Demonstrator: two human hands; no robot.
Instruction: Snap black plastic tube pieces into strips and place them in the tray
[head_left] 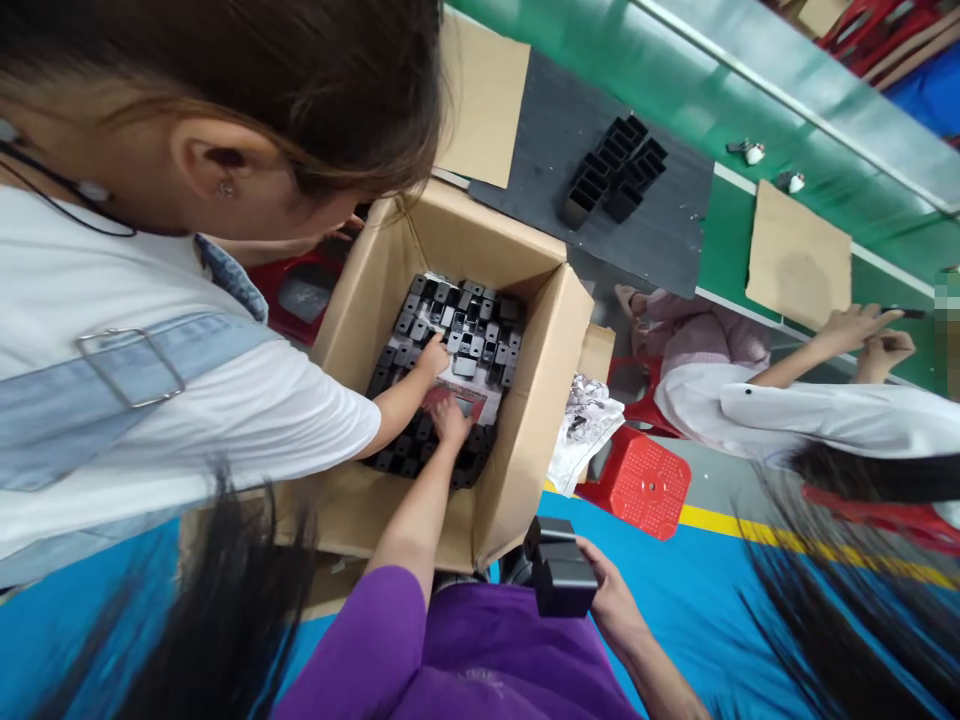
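My left hand [451, 422] reaches down into a deep cardboard box [525, 425], its fingers apart on a red printed patch [471, 405] among the parts. Many black hollow square parts [465, 345] stand in the box, with whitish sheet showing between them. Close by, a co-worker's hand [433, 358] touches the same layer of parts. My right hand [611, 590] is outside the box, near my purple shirt, gripping black rectangular parts [562, 575] stacked together. My palm is mostly hidden behind them.
A co-worker in a white shirt leans in from the left. On a green bench, black parts [611, 165] stand on a dark mat [544, 130]. A red stool [646, 482] and crumpled paper [585, 425] lie right of the box. Another person [817, 400] sits at the bench.
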